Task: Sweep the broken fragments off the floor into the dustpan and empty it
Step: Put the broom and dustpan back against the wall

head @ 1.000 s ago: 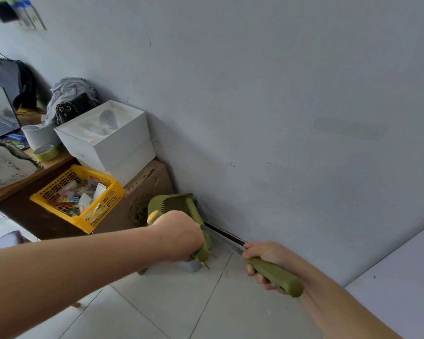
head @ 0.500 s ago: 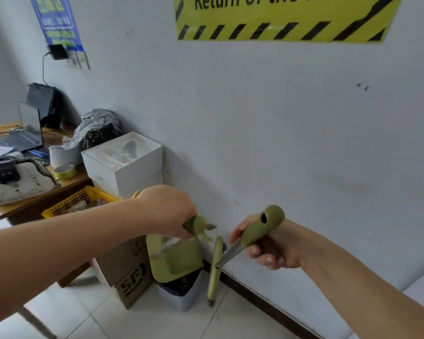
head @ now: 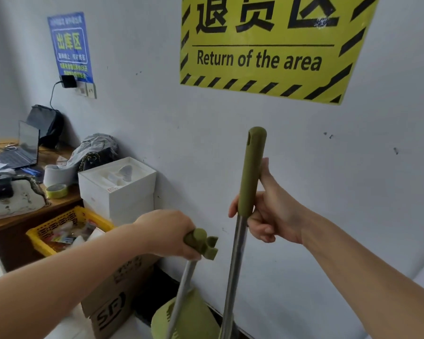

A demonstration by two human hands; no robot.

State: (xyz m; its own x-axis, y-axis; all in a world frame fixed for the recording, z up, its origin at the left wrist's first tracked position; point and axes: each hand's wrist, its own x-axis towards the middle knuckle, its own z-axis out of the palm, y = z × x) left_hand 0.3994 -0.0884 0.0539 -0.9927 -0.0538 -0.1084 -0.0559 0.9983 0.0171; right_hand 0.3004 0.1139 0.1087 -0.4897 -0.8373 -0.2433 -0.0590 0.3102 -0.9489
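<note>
My left hand (head: 168, 232) grips the olive-green top of the dustpan's metal handle (head: 201, 243). The green dustpan (head: 194, 316) hangs below it near the bottom edge, close to the wall. My right hand (head: 267, 209) is closed around the green grip of the broom handle (head: 251, 167), which stands almost upright; its metal shaft (head: 233, 270) runs down out of view. The broom head and any fragments on the floor are hidden.
A cardboard box (head: 113, 307) stands on the floor left of the dustpan, with a yellow basket (head: 42, 234) and a white box (head: 118, 189) above it. A desk (head: 22, 216) with a laptop is at far left. The wall carries a yellow sign (head: 267, 45).
The view has tilted upward. Both hands have risen, the broom handle has swung from slanted to nearly upright, and the dustpan now hangs lower in view beside the broom shaft.
</note>
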